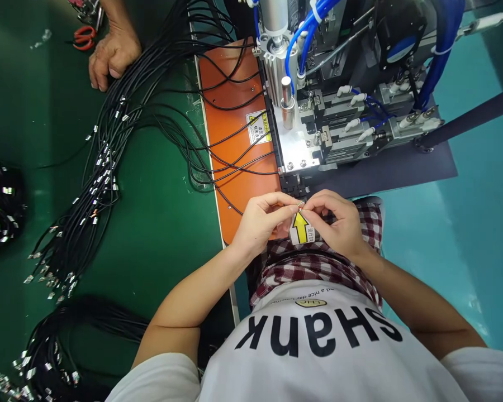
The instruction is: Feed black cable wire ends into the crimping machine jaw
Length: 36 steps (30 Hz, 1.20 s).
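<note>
My left hand (263, 221) is closed in a pinch at the near end of the machine, thumb and forefinger together. My right hand (336, 219) pinches from the other side, its fingertips almost touching the left ones. Between them shows the tiny, thin wire end (300, 204) of a cable; its exact shape is too small to make out. One black cable (229, 202) runs over the orange plate toward my left hand. Just below the fingertips is a white label with a yellow arrow (300, 228).
Several black cables cross the orange plate (235, 131) into the machine (295, 145), which has blue air hoses. On the green table (163, 223) lie cable bundles (104, 162) with shiny ends. Another person's hand (115, 56) rests beside them, near red-handled scissors (84, 38).
</note>
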Each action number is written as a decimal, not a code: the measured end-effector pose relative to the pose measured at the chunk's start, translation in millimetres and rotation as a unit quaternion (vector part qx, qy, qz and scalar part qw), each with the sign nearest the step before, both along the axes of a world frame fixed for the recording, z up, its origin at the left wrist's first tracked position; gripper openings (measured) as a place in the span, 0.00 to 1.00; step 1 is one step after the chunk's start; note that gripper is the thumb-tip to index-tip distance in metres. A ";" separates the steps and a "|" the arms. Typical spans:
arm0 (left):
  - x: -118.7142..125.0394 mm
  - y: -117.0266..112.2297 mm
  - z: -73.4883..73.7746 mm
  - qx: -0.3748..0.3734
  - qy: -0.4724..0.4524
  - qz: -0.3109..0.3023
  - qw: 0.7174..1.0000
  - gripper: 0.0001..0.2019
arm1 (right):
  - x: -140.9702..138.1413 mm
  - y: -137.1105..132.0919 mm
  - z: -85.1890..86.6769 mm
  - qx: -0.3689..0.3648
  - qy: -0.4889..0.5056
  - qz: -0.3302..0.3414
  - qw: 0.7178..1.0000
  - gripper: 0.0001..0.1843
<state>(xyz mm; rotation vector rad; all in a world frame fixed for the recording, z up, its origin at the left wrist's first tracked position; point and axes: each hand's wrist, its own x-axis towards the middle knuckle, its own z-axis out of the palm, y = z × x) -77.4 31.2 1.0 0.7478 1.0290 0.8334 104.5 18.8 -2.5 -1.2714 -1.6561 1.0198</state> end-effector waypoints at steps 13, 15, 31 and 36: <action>6.7 -3.0 5.8 -0.044 0.015 0.045 0.998 0.09 | -3.8 1.0 -5.0 0.054 0.017 -0.006 0.998 0.05; 7.7 -4.2 6.9 -0.050 0.016 0.052 0.997 0.09 | -4.6 0.6 -4.4 0.058 0.017 -0.004 0.998 0.06; 12.4 -7.7 -2.0 -0.026 0.023 0.072 0.997 0.11 | -4.1 0.3 -6.7 0.029 -0.011 -0.013 0.999 0.05; 13.1 -8.0 -3.4 0.034 0.054 0.060 0.996 0.11 | 4.1 4.4 -2.6 -0.023 0.017 -0.010 1.000 0.03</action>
